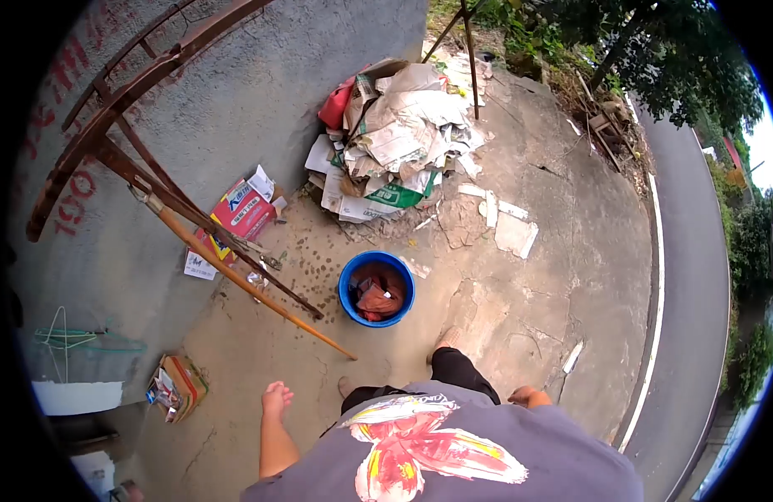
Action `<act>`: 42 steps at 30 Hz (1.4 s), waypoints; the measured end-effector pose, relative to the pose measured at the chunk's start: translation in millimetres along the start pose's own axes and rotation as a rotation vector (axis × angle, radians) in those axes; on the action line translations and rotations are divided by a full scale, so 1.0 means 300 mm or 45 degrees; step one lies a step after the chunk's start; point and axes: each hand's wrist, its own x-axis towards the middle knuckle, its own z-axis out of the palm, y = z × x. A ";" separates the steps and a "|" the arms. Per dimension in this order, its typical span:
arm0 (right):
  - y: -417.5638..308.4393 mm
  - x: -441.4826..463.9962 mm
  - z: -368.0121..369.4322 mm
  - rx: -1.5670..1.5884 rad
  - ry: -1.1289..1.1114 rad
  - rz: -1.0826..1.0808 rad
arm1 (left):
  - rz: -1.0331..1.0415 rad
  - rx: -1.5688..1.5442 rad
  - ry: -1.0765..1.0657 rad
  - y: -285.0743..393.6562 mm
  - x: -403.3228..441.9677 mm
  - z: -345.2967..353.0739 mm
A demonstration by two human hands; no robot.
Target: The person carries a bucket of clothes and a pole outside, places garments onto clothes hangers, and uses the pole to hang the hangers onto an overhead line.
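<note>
My left hand [277, 398] hangs in the air over the concrete, left of my body, its fingers loosely curled with nothing visible in them. On the other side, my right hand [527, 395] is beside the grey shirt [503, 427], small and partly hidden, its fingers also curled and no object showing. Neither hand touches anything on the ground. A blue bucket [344, 290] stands in front of my feet, with reddish-brown crumpled material [380, 297] inside.
A large pile of flattened cardboard and paper [403, 138] lies by the wall. A wooden pole [261, 299] leans from a dark frame [123, 163] at left. Red boxes [246, 213] and an open carton [185, 389] sit leftward. A road [688, 251] runs along the right.
</note>
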 end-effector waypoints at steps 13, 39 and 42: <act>0.442 0.164 -1.086 1.736 0.824 -0.154 | 0.213 0.427 -0.343 0.623 -0.161 0.987; -0.746 -0.611 -3.966 1.230 1.152 -1.669 | 0.274 -0.434 0.212 1.360 0.064 1.803; -0.862 -0.738 -4.387 0.745 1.876 -1.669 | 0.069 -0.814 0.017 1.147 -0.005 1.887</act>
